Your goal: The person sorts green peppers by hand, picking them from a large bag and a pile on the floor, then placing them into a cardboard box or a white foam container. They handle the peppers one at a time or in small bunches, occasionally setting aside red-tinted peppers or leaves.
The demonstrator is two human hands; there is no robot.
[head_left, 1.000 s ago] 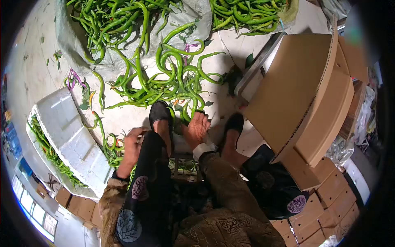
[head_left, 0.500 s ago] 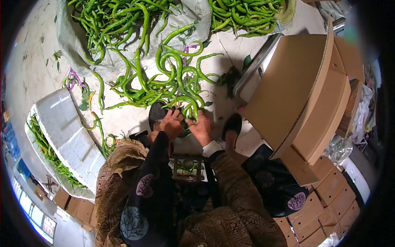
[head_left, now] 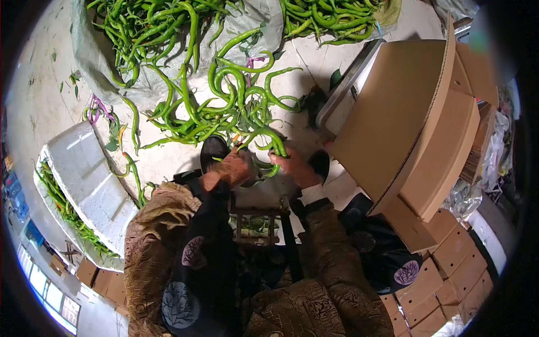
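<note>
Long, curved green chili peppers lie in a loose pile on the pale floor, just beyond my hands. My right hand has its fingers closed on a few green chili peppers, which curve over the fingertips and hang between the hands. Facing it, my left hand is curled at the near edge of the pile and a little blurred. Its fingers look closed, but what they hold is hidden.
Two large sacks of peppers stand at the back; the nearer is a whitish sack. On the left is a white foam box with peppers beside its lid. An open cardboard box stands on the right, with more cartons below it.
My hands have moved apart: the right one shifted to the right with the peppers, while the left one came slightly nearer to me. The view has shifted a little.
</note>
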